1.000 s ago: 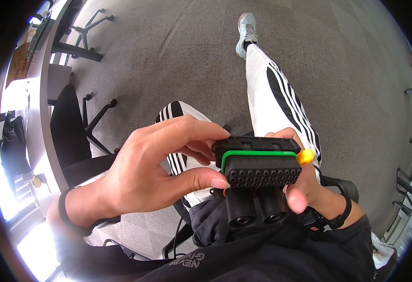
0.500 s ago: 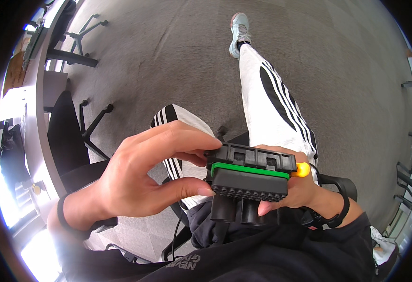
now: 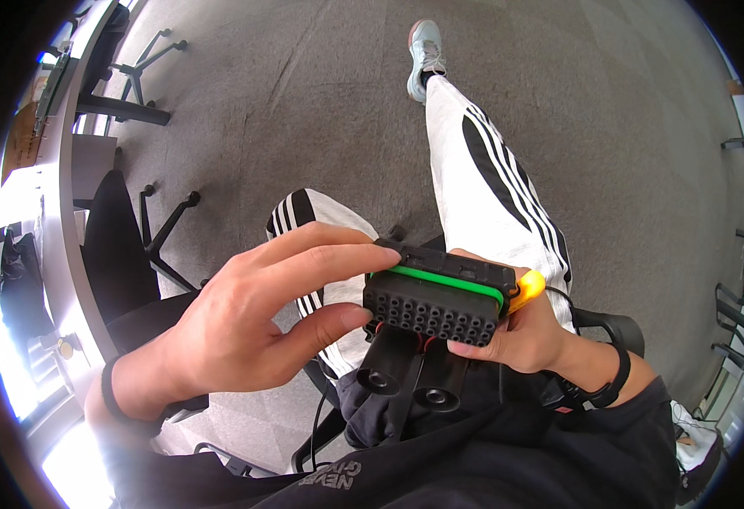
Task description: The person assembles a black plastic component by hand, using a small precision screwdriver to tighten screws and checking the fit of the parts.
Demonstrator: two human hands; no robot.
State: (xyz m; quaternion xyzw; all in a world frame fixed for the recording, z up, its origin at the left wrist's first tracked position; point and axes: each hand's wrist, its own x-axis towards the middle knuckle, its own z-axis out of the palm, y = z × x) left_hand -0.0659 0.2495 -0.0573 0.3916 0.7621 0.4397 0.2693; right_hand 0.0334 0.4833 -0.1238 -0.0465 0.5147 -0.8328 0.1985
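Connector (image 3: 434, 299) between parted left fingers (image 3: 329, 259); right fingers (image 3: 492, 349) clasp it.

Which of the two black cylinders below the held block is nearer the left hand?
The left cylinder; the right cylinder lies farther from the left hand, nearer the right hand.

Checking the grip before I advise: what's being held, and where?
A black connector: the left hand pinches its left end; the right hand holds its right end, near the yellow piece.
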